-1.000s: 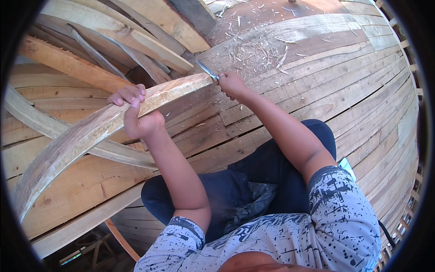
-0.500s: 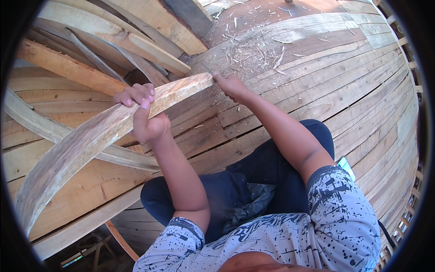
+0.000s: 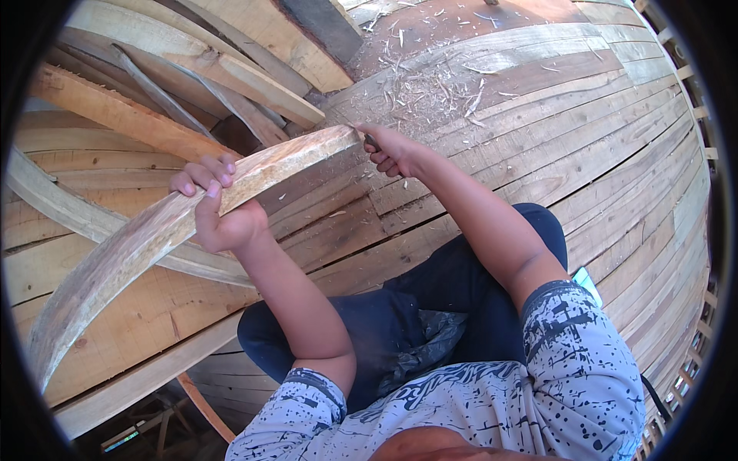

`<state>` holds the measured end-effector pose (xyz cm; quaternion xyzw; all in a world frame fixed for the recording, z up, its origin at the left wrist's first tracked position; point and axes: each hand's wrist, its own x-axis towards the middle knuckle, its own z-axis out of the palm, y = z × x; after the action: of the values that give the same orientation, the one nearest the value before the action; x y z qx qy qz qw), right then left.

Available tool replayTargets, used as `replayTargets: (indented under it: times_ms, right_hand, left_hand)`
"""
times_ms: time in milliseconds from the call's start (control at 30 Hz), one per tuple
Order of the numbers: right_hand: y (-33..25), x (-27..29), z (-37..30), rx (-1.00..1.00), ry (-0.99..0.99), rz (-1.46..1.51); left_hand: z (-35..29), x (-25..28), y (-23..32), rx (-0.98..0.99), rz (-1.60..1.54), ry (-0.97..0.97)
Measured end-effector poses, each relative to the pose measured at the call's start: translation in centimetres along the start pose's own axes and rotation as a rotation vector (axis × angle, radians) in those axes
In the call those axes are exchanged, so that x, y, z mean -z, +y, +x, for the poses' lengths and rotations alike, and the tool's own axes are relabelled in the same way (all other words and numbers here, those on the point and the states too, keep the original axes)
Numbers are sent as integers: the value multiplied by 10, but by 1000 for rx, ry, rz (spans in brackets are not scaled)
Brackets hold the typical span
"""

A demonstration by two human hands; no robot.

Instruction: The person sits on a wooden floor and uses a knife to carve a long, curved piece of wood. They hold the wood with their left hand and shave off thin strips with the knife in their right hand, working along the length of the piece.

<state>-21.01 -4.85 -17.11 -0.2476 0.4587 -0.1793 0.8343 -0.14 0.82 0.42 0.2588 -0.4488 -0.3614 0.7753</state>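
Observation:
A long, curved wooden plank runs from the lower left up to the middle of the view, its far end raised. My left hand is closed around it, fingers over the upper face and palm below the near edge. At the plank's far tip, my right hand is closed on a slim dark tool. Only a short dark piece of that tool shows between the fingers, so its exact kind is hidden.
Curved timbers are piled at the upper left beside a thick beam. Another curved strip lies under the plank. Wood shavings litter the plank floor ahead. My crossed legs are close below my forearms.
My left hand has slid down the plank toward the lower left. My right hand has turned slightly at the tip, and the tool's thin grey end above it no longer shows.

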Motion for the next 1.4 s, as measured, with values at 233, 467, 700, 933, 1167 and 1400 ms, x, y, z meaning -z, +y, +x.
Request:
replayTargets:
  times_ms: [233,467,700,933,1167,1400]
  right_hand:
    - [-1,7,6,93,270,111]
    - [-6,7,2,96,380,134]
    - [-8,4,-3,90,396,163]
    - [-9,4,-2,98,381,86]
    - [-14,-4,-12,95,449,-8]
    - [-13,-1,-11,93,424,28]
  left_hand:
    - [3,7,3,15,-43,12]
    - [3,8,1,20,-50,19]
    - [1,3,1,8,-21,21]
    - [1,5,0,5,0,-18]
    - [0,4,-1,5,7,-16]
    - [-1,4,-1,36,-5,-36]
